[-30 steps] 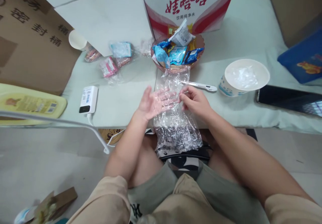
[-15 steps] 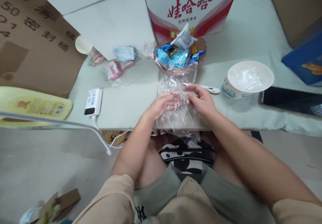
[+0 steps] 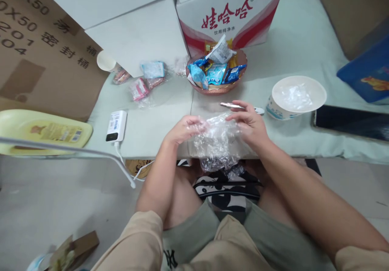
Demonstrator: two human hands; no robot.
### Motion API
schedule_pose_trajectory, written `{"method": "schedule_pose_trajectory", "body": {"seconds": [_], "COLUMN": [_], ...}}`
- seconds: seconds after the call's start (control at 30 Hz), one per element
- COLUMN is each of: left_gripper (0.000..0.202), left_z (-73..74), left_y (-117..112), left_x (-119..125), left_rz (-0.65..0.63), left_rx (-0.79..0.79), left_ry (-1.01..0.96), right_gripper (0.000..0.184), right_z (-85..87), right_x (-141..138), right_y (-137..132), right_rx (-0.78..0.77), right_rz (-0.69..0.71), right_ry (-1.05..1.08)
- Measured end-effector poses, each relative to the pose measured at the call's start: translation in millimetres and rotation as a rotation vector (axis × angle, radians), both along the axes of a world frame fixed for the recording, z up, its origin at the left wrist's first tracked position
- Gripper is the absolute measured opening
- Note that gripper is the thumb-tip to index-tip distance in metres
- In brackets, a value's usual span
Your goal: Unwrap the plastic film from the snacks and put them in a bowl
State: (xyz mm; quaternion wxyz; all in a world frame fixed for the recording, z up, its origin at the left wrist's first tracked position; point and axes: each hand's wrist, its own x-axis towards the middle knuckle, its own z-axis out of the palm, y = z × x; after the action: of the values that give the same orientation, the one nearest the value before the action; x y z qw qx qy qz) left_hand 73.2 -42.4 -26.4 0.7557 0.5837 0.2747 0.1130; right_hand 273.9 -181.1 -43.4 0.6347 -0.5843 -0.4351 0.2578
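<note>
A clear, crinkled plastic bag (image 3: 217, 141) is bunched up between my two hands at the near edge of the table (image 3: 158, 121). My left hand (image 3: 185, 128) is curled closed on its left side. My right hand (image 3: 249, 123) pinches its upper right part with bent fingers. The bag's lower end hangs over the table edge above my lap. Just behind my right hand lies a white pen-like stick (image 3: 240, 107).
A brown bowl (image 3: 216, 87) filled with snack packets stands in front of a red-and-white carton (image 3: 231, 11). A white paper bowl (image 3: 296, 96), a black phone (image 3: 349, 123), a power bank (image 3: 116, 125), loose snack packets (image 3: 146, 80), a paper cup (image 3: 106, 61) and a yellow bottle (image 3: 42, 131) surround it.
The bag was stretched out flat, with my left palm open under it. Both hands have since gathered it toward me into a crumpled bunch, and my left hand has closed.
</note>
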Motion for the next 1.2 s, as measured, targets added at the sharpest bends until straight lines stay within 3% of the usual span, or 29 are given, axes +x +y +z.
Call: {"method": "schedule_pose_trajectory", "body": {"seconds": [0.1,0.23,0.4,0.47,0.53,0.6,0.67,0.77,0.83,0.97,1.03,1.1,1.2], "left_gripper": [0.049,0.067,0.076,0.073,0.063,0.059,0.064,0.08,0.083,0.061,0.041,0.026,0.027], "left_z": [-4.3,-1.7,6.7,5.4,2.4,0.6,1.8,7.2,9.5,5.3,1.3,-1.2,0.1], "left_y": [10.3,21.6,23.7,20.3,15.9,11.7,8.5,4.3,0.6,-8.4,-10.6,-10.1,-6.1], "left_x": [-2.8,-9.5,-16.5,-14.8,-11.1,-7.5,-5.5,-4.3,-2.0,7.6,11.9,13.7,10.4], "left_rz": [-0.093,-0.264,-0.41,-0.343,-0.186,-0.049,0.005,0.052,0.116,0.065,0.07,0.158,0.194], "left_rx": [0.019,-0.035,-0.06,-0.04,0.015,0.063,0.065,0.014,-0.061,-0.184,-0.142,-0.062,0.054], "left_ry": [-0.011,-0.044,0.002,-0.006,0.0,0.006,-0.015,-0.096,-0.165,-0.057,0.065,0.112,0.152], "right_gripper": [0.022,0.029,0.073,0.076,0.075,0.077,0.076,0.043,0.029,0.024,0.026,0.03,0.027], "right_z": [-1.1,-2.3,-12.0,-13.0,-10.5,-5.6,-0.2,6.4,9.0,8.4,5.8,2.3,-1.0], "right_x": [3.8,4.3,3.2,3.1,2.6,1.7,0.1,-3.7,-6.9,-10.6,-9.3,-6.2,-1.2], "right_y": [-0.4,-1.9,-0.8,-0.3,-0.5,-1.2,-1.8,-1.4,0.0,4.6,5.8,5.5,3.0], "right_rx": [-0.024,-0.093,-0.296,-0.334,-0.304,-0.261,-0.268,-0.359,-0.36,-0.225,-0.218,-0.263,-0.324], "right_rz": [-0.094,0.035,0.162,0.17,0.178,0.196,0.254,0.434,0.47,0.227,0.196,0.229,0.23], "right_ry": [0.005,-0.188,-0.527,-0.512,-0.408,-0.206,0.019,0.177,0.21,0.299,0.279,0.194,0.037]}}
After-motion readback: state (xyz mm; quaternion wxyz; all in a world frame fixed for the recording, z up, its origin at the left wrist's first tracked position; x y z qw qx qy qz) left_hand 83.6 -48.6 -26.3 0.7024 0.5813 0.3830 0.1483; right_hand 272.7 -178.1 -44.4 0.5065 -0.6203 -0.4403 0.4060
